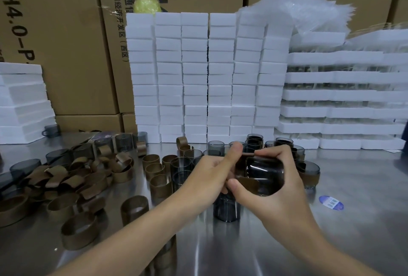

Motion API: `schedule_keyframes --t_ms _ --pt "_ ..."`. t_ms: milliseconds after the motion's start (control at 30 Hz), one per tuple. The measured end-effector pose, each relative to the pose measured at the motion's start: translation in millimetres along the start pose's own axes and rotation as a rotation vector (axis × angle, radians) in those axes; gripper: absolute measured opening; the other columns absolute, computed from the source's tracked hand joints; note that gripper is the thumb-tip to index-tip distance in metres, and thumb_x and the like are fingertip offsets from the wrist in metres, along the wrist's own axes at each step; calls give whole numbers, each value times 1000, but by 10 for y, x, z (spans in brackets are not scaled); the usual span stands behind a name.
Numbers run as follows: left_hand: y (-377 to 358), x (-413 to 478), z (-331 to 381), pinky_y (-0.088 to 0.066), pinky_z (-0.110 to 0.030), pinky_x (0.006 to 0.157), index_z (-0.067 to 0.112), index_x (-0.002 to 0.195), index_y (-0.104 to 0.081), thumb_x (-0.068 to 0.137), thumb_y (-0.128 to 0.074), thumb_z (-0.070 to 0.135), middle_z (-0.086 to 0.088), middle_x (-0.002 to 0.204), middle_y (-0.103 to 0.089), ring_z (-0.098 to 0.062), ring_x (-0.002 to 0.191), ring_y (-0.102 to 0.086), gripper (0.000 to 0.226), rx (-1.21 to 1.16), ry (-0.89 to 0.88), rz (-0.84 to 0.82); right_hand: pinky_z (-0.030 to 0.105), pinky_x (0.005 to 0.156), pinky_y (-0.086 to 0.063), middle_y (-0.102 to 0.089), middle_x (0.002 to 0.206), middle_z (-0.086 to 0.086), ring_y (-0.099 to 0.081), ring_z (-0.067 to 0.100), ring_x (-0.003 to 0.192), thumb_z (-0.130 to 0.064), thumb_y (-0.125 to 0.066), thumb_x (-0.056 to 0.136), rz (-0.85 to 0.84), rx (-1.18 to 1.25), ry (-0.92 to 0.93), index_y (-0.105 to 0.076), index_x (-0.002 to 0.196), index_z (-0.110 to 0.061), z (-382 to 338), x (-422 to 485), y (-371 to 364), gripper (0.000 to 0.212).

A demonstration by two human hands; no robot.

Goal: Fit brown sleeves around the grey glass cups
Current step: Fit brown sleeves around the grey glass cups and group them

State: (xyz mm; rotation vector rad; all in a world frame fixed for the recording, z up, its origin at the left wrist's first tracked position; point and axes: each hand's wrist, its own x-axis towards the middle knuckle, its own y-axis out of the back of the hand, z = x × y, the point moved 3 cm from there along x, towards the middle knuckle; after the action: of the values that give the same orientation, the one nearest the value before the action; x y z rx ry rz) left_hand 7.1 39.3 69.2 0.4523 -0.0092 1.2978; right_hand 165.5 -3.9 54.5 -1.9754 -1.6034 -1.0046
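Note:
A grey glass cup [263,173] lies on its side in the air above the steel table, between both hands. My right hand [273,189] grips it from the right, thumb at its lower left edge, fingers curled over the top. My left hand [209,176] pinches a brown sleeve [248,184] at the cup's left end, thumb pointing up. The sleeve is partly hidden by my fingers. Another grey cup [226,209] stands on the table right below my hands.
Several loose brown sleeves [79,229] cover the steel table [287,242] at the left and centre. Bare grey cups [123,142] and sleeved cups [311,174] stand behind my hands. White foam blocks [194,77] and foam trays [342,94] are stacked against cardboard boxes [66,32]. A blue sticker [331,203] lies at the right.

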Motion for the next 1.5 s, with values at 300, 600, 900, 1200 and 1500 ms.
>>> schedule_keyframes --t_ms 300,600,900,1200,1500 --pt "-50 -87 127 -55 -45 109 28 117 -83 111 -42 63 -5 109 -84 -22 107 -79 54 -70 3 -183 21 89 -59 -67 127 -20 -73 10 112 -44 -81 82 -141 -38 167 -46 134 -51 -29 -44 28 63" --pt "-48 -126 191 -54 -45 106 26 115 -82 115 -38 54 -4 111 -83 -20 109 -78 52 -25 -47 -243 41 86 -63 -65 132 -20 -74 10 109 -57 -73 90 -253 -210 224 -35 148 -49 34 -20 52 70" --pt "-21 -111 176 -49 -36 93 45 96 -76 114 -37 59 16 96 -78 -3 94 -74 45 57 -90 -231 44 79 -64 -64 131 -27 -78 10 93 -55 -71 90 -325 -244 233 -26 150 -58 21 7 51 75" --pt "-2 -131 166 -47 -5 81 61 93 -74 108 -35 61 31 97 -74 11 95 -67 41 131 -172 -198 52 86 -59 -68 126 -16 -77 20 99 -58 -69 93 -463 -213 152 -30 151 -49 15 36 82 70" --pt "-180 -132 -55 -51 -45 95 21 127 -73 108 -38 67 -13 112 -76 -28 104 -71 61 -162 -50 -244 36 86 -64 -75 116 -13 -76 18 107 -41 -86 84 -265 -111 146 -61 129 -36 112 137 177 51"
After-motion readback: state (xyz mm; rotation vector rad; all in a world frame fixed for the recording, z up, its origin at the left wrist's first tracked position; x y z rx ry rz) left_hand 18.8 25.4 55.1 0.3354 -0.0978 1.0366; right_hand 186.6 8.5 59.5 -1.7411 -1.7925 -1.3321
